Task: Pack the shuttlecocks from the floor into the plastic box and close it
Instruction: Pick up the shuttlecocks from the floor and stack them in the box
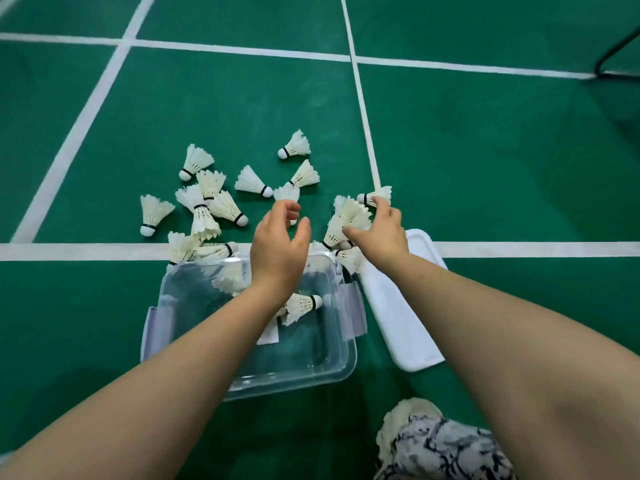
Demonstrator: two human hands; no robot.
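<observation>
While its white lid [398,306] lies on the green court floor [485,168] just beside it, the clear plastic box [294,374] stands open with a few shuttlecocks inside, one shuttlecock [303,304] on its side, cork rightward. Scattered shuttlecocks [223,204], white-feathered with black-banded corks, lie on the floor beyond the box. The left grip [278,244] hovers over the far rim, loosely wide, holding nothing. The right grip [379,233] holds a bunch of shuttlecocks [348,218].

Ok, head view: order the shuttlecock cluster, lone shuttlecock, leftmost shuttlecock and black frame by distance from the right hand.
1. Shuttlecock cluster, gripped in the right hand.
2. Lone shuttlecock, ahead and left.
3. Leftmost shuttlecock, far left.
4. Black frame, top-right corner.
</observation>
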